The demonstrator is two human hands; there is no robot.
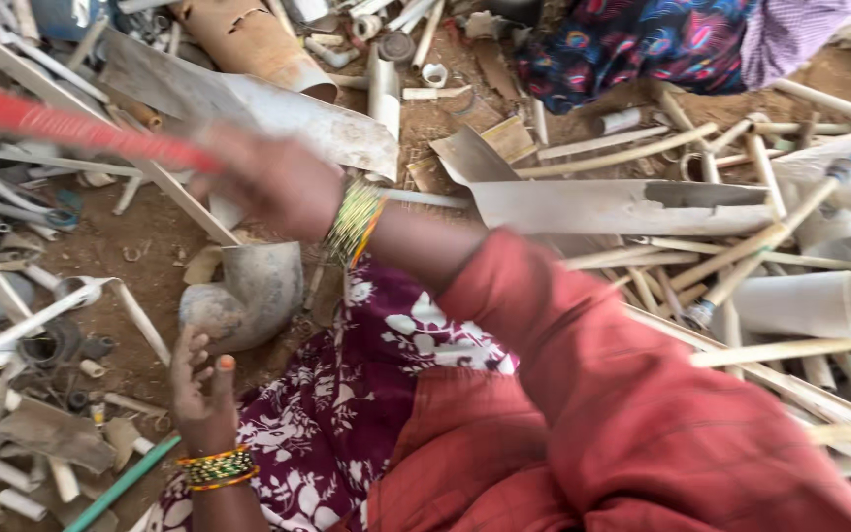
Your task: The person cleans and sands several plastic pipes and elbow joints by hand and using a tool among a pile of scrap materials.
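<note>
I keep my right hand point(273, 182) clenched firmly around the red corrugated hose point(71, 126) running toward ten o'clock, left hand point(201, 389) released, fingers spread beside the grey pipe elbow point(248, 294).

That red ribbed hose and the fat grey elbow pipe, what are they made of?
The red ribbed hose, held in the right hand, looks like flexible plastic: close ribs, bright colour, though motion blurs it. The grey elbow pipe beside the left hand looks like rigid plastic, dull and dusty, with a smooth moulded bend.
</note>
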